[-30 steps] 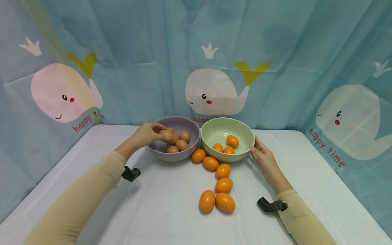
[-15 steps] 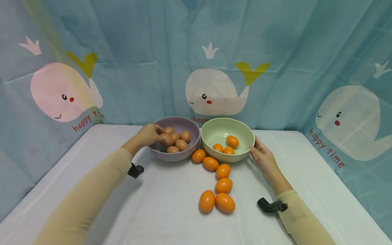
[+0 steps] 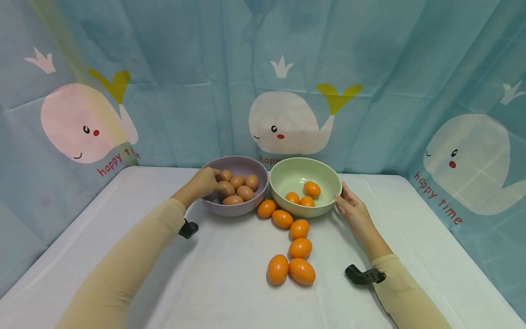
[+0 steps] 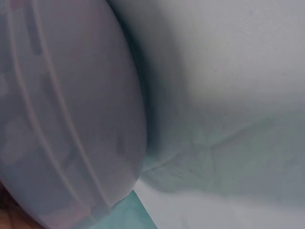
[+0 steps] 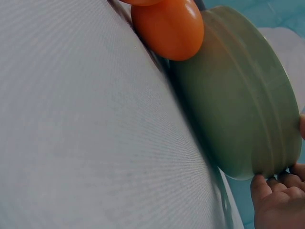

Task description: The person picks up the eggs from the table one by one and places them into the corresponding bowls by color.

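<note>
left hand (image 3: 204, 183) has slid deeper into the purple bowl (image 3: 218, 208) at the table's far edge, fingers curled round a brown egg (image 3: 225, 188), so it looks like it's being set down there, while the right hand (image 3: 353, 211) stays flat against the green bowl (image 3: 324, 208).

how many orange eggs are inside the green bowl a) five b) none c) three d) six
c, the head view shows three orange eggs inside the green bowl; the other six lie on the table in front of it.
</note>
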Demonstrator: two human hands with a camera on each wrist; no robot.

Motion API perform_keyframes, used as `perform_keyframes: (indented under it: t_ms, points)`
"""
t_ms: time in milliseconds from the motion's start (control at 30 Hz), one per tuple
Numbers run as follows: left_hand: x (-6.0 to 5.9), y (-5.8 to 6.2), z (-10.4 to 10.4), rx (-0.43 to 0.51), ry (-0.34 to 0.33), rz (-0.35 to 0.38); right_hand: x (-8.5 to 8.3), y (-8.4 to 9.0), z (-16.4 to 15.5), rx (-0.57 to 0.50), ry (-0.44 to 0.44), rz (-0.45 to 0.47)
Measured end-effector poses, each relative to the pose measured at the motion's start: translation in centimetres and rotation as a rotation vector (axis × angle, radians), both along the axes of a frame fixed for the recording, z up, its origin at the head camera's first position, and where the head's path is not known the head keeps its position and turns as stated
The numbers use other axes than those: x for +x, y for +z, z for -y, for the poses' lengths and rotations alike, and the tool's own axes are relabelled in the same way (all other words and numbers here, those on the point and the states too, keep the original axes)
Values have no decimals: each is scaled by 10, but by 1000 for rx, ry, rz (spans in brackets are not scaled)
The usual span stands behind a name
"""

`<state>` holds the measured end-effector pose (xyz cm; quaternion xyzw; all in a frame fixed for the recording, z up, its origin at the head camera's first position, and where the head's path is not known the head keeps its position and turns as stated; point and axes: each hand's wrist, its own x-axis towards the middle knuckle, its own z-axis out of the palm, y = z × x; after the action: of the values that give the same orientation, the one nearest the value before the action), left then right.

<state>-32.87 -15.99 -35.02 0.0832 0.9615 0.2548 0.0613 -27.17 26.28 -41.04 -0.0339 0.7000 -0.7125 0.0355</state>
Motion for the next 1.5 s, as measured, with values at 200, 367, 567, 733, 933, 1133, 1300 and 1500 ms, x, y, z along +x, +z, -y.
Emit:
perform_keyframes:
  t_ms: [200, 367, 567, 733, 933, 1133, 1300, 1500]
  points:
    - [-4, -2, -2, -55, -15, -25, 0, 0, 0, 2, 0, 4]
    - [-3, -1, -3, -78, -4, -10, -1, 0, 1, 0, -4, 4]
    - [-1, 1, -4, -77, 3, 5, -2, 0, 2, -3, 1, -7]
    - [-1, 1, -2, -57, 8, 22, -2, -1, 1, -3, 8, -6]
    - [4, 1, 3, 52, 46, 27, -3, -1, 2, -6, 12, -7]
    - [23, 2, 12, 252, 125, -74, -3, -2, 4, -10, 20, -7]
    - [45, 3, 21, 443, 210, -186, -1, 0, 2, -2, 13, -12]
    - [63, -2, 33, 671, 304, -199, 1, 1, -1, 4, 6, -9]
